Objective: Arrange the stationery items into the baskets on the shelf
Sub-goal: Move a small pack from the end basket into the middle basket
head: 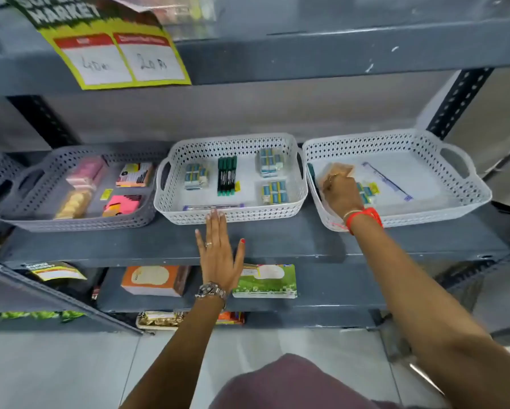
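Three perforated baskets stand side by side on the grey shelf [277,240]. The dark grey basket [79,222] on the left holds sticky-note pads and erasers. The middle white basket [233,215] holds green markers [227,177], several blue eraser packs [271,162] and a pen pack [212,206] along its front. My left hand [219,255] is flat and spread, fingertips touching that basket's front wall. Inside the right white basket [425,218], my right hand [340,193] is curled around a clear packet [337,169] near its left wall, next to a blue eraser pack [367,191] and a long clear pack [386,181].
A yellow price sign [115,54] hangs from the shelf above. Below are an orange box [153,280], a green box [265,281] and more goods. Black slotted uprights [457,101] frame the shelf. Pale floor tiles lie beneath me.
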Tool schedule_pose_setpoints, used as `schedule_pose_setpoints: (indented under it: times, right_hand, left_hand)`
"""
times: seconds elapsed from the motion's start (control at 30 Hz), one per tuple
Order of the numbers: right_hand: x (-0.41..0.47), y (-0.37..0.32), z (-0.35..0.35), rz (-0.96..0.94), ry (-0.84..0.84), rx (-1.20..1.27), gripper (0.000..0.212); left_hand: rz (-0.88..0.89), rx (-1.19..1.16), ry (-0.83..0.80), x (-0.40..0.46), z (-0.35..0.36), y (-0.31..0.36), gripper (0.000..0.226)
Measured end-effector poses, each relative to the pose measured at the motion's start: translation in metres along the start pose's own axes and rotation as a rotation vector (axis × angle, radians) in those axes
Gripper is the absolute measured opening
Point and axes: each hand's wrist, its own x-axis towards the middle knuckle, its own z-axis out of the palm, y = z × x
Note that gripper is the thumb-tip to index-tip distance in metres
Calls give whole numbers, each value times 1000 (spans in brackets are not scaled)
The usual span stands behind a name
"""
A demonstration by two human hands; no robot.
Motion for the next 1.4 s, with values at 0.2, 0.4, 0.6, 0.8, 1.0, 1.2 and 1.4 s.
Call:
schedule_pose_setpoints:
  times: [0.2,0.4,0.6,0.8,1.0,1.2,1.4]
  right_hand:
    - [14,-5,4,63,-80,98,26]
    - [4,-7,-1,168,-154,114,34]
    - [14,-19,-2,247,25,201,39]
    - [9,-51,-18,264,335,330,20]
    - [0,-113,0,150,165,469,22]
    - [15,-152,55,217,-108,558,12]
    - [25,-176,82,171,-105,345,15]
  left_hand:
    - [-79,91,-7,-8,13,0,70]
    - [-76,155,-76,-9,16,-4,66]
    - [-25,152,-147,-10,9,-20,69]
    - [-94,151,-122,-7,-7,-66,69]
    - [-142,158,-130,1,-18,-98,79]
    - [-131,133,-144,1,-19,-100,73]
    - [-112,153,-177,0,-21,-102,79]
